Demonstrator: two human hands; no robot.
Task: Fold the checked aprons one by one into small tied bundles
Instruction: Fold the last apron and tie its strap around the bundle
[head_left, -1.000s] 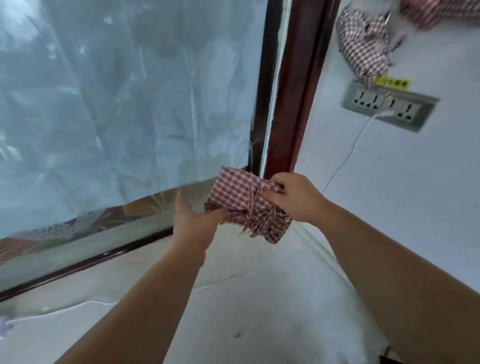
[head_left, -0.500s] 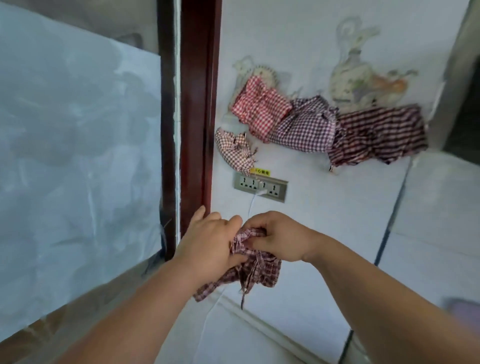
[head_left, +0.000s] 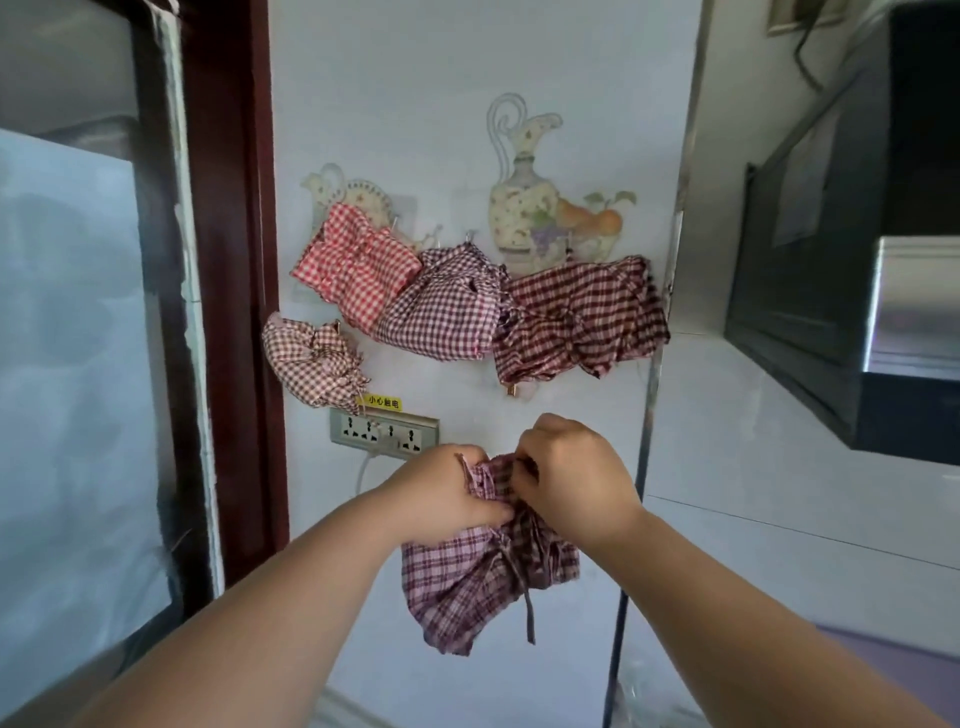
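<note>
Both hands meet just below the middle of the view, raised in front of a white wall (head_left: 467, 78). Between them is a purple-and-white checked apron (head_left: 457, 587), bunched into a loose bundle that hangs in the air and touches nothing but the hands. The left hand (head_left: 441, 493) has its grip closed on the bundle's top at the 10 o'clock side, fingers curled into the cloth. The right hand (head_left: 571, 478) pinches the gathered top at the 1 o'clock side (its fingertips are buried in the folds). A thin tie string (head_left: 529, 608) dangles from the bundle toward 6 o'clock.

At 12 o'clock from the hands, four other checked bundles hang on the wall. A red-and-white bundle (head_left: 358, 265) is overlapped at its 4 o'clock by a purple bundle (head_left: 441, 306). A dark maroon bundle (head_left: 582, 317) touches that one at its 3 o'clock. A small brown-checked bundle (head_left: 311, 364) hangs at 7 o'clock from the red one.

A socket strip (head_left: 384, 434) sits at 10 o'clock from the left hand, with a yellow label (head_left: 383, 401) just above it and a white cable (head_left: 363, 470) running down from it. A jug decal (head_left: 524, 197) shows above the bundles. A dark red door frame (head_left: 234, 260) stands at 9 o'clock in the view.
</note>
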